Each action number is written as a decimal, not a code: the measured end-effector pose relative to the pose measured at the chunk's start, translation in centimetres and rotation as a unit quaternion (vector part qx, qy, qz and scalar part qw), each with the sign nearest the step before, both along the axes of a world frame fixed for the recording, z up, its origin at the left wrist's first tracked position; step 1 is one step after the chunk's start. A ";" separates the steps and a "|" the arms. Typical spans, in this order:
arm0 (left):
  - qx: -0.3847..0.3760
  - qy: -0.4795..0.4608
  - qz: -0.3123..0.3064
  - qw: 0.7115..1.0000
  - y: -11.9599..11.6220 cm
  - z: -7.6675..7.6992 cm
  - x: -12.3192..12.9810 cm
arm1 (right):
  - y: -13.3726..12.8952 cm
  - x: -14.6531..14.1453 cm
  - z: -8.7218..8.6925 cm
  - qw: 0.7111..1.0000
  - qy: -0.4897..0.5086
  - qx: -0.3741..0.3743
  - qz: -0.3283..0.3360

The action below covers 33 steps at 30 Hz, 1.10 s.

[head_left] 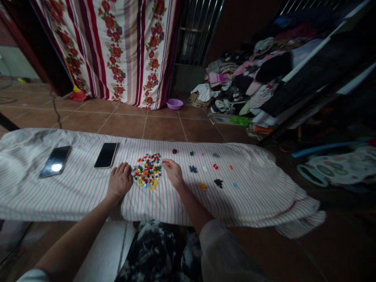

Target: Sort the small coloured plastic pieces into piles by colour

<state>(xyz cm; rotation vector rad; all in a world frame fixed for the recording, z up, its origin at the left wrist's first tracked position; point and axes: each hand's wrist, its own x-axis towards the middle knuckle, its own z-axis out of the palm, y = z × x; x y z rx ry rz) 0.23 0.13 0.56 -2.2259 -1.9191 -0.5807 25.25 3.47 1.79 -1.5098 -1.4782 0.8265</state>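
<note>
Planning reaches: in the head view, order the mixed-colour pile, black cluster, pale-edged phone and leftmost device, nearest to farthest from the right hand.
From right hand:
1. Mixed-colour pile: just left.
2. Black cluster: to its right.
3. Pale-edged phone: left, beyond pile.
4. Leftmost device: farthest left.

1. the pile (147, 170) bars the way between left hand (120, 181) and right hand (173, 171).
2. leftward: phones (106, 155), a gap between them.
3. rightward: small clusters (218, 183), narrow lanes between; bare cloth (258, 176) beyond.
</note>
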 end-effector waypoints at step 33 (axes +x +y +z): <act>0.019 -0.014 -0.014 1.000 -0.1 -0.3 -0.2 | -4.3 12.9 0.5 0.916 -0.389 -0.019 -0.100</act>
